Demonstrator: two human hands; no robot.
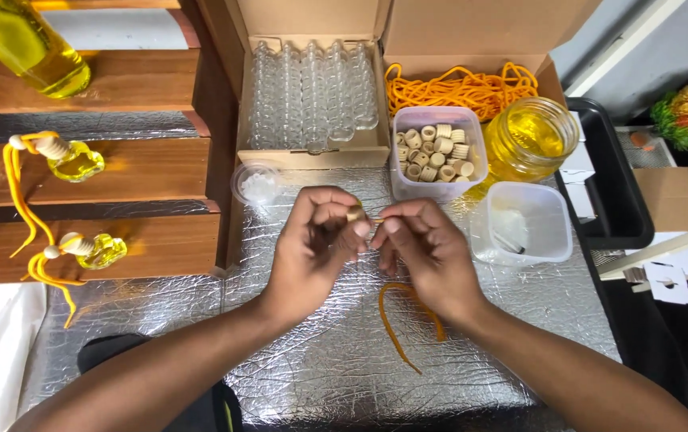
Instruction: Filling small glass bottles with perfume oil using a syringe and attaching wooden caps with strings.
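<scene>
head view: the left hand [316,240] is pinching a small wooden cap [356,213] while the right hand [424,248] is pinching the orange cord [408,308] end against it, hands together over the foil mat [320,376]; spare caps are sitting in a tub [438,152] just beyond.

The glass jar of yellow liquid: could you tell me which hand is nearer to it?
Right. The right hand is below-left of the glass jar; the left hand lies farther left, beyond it.
</scene>
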